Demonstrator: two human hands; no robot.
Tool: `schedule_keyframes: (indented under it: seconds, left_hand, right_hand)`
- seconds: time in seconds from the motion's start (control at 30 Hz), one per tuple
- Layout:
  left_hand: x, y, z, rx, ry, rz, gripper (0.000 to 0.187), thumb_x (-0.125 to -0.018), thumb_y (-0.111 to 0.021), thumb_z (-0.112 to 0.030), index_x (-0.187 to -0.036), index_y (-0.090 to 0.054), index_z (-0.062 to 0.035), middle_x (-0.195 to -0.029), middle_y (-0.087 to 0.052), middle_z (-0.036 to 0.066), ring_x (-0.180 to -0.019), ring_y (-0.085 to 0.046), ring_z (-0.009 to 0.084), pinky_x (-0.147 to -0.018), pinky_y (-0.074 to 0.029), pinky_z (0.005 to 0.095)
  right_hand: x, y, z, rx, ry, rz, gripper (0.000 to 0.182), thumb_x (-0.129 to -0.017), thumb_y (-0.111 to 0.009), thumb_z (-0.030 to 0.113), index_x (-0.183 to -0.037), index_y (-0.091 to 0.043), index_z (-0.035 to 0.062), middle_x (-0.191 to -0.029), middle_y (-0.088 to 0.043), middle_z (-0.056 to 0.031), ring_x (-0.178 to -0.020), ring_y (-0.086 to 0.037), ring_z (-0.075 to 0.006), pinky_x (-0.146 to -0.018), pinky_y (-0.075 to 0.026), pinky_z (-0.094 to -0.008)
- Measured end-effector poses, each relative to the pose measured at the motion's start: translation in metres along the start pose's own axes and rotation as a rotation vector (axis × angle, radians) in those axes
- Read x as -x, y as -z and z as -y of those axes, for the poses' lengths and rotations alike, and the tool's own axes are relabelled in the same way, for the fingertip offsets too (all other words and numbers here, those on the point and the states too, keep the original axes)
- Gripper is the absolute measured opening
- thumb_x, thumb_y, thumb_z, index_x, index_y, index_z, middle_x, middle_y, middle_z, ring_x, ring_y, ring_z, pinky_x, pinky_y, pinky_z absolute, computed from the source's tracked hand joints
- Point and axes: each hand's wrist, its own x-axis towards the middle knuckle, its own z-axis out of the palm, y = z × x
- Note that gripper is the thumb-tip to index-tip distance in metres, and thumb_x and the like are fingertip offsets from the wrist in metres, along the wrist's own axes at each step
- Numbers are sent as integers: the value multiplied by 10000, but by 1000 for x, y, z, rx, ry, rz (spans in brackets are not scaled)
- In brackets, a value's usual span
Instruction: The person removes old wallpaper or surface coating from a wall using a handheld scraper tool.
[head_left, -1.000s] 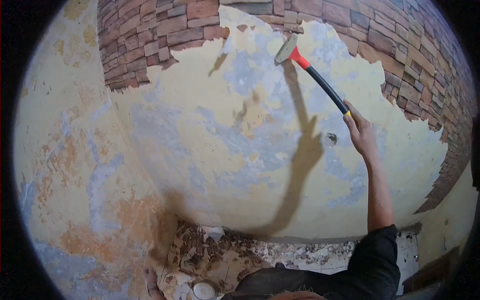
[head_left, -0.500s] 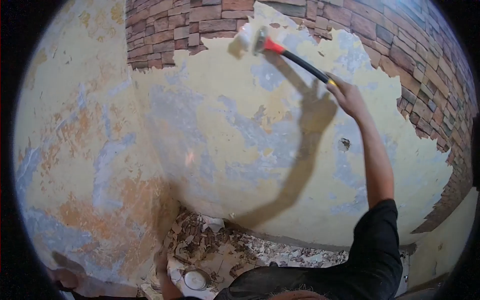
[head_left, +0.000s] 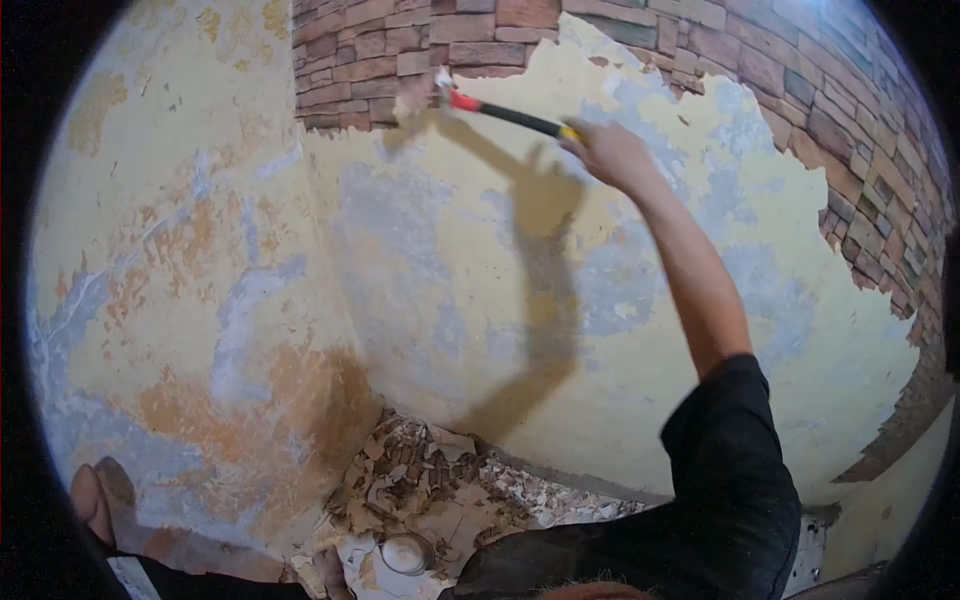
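Note:
My right hand [head_left: 607,153] is closed around the handle of a long-handled scraper [head_left: 520,121]. Its handle is black with a yellow band, and its head is red. The blurred head end is at the wall [head_left: 480,250], just below the ragged edge of the stone-pattern wallpaper [head_left: 400,65]. What looks like my left hand [head_left: 331,572] is low in the view, near the corner debris; its fingers cannot be made out.
Torn scraps [head_left: 410,450] cover the floor along the wall. Among them stands a round, pale container [head_left: 407,553]. Bare skin [head_left: 92,505] and dark cloth with a white stripe show at the lower left, by the patchy side wall [head_left: 180,330].
My right hand and the scraper have moved left along the torn wallpaper edge. The view has shifted slightly. The bare skin at the lower left is higher in the view.

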Motion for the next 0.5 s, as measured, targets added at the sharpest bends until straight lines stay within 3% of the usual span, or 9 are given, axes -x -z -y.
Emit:
schedule_keyframes:
  seconds: [0.1, 0.2, 0.3, 0.37, 0.4, 0.43, 0.47, 0.5]
  left_hand:
    - [56, 0, 19, -73, 78, 113, 492, -853, -554, -449, -943, -678, 18, -852, -687, 211, -818, -667, 335, -755, -504, 421]
    - [88, -7, 35, -170, 168, 284, 481, -851, -560, -445, -937, -680, 12, -825, -689, 200, -797, -669, 332, -741, -508, 420]
    - [110, -14, 62, -266, 261, 460, 470, -849, -566, -442, -931, -681, 7, -797, -691, 189, -776, -672, 330, -727, -512, 420]
    - [134, -11, 67, -323, 345, 578, 463, -848, -570, -439, -926, -683, 3, -778, -692, 182, -762, -673, 328, -717, -515, 420]
    - [130, -5, 67, -276, 191, 508, 422, -870, -529, -422, -857, -695, -34, -691, -680, 159, -686, -663, 332, -684, -516, 446]
    - [118, -20, 80, -642, -300, 366, 416, -883, -508, -413, -759, -687, -59, -728, -681, 162, -647, -648, 328, -648, -501, 484]
    - [108, -33, 72, -477, -103, 262, 410, -898, -490, -382, -746, -672, -47, -767, -680, 163, -684, -631, 371, -675, -481, 516]
    - [102, -29, 58, -405, -110, 249, 357, -856, -561, -372, -868, -691, -40, -875, -683, 206, -810, -633, 408, -769, -485, 506]
  right_hand:
    - [65, -7, -68, -101, -21, -74, 454, -927, -503, 458, -1266, -577, 166, -878, -665, -224, -840, -633, -416, -730, -491, -491]
    - [111, -8, -114, -248, -44, -300, 405, -922, -577, 364, -1219, -611, 90, -922, -656, -249, -888, -641, -409, -757, -500, -431]
    - [104, 5, -122, -273, -116, -322, 426, -927, -568, 388, -1185, -620, 52, -940, -650, -257, -887, -640, -407, -752, -491, -433]
    - [76, 4, -114, -228, -50, -332, 415, -932, -560, 388, -1149, -628, 42, -920, -648, -260, -875, -639, -410, -744, -490, -439]
    - [57, -3, -104, -183, 23, -350, 408, -937, -551, 389, -1114, -636, 31, -900, -647, -263, -862, -638, -413, -736, -489, -444]
    - [36, -18, -108, -243, 45, -355, 411, -948, -529, 394, -1058, -632, 12, -862, -640, -268, -839, -633, -419, -716, -484, -456]
    - [16, -29, -90, -273, 43, -334, 418, -949, -524, 401, -1066, -631, 14, -871, -645, -264, -841, -640, -408, -721, -488, -455]
    - [4, -32, -62, -307, 47, -306, 426, -951, -518, 408, -1074, -631, 16, -880, -651, -261, -843, -646, -398, -725, -492, -454]
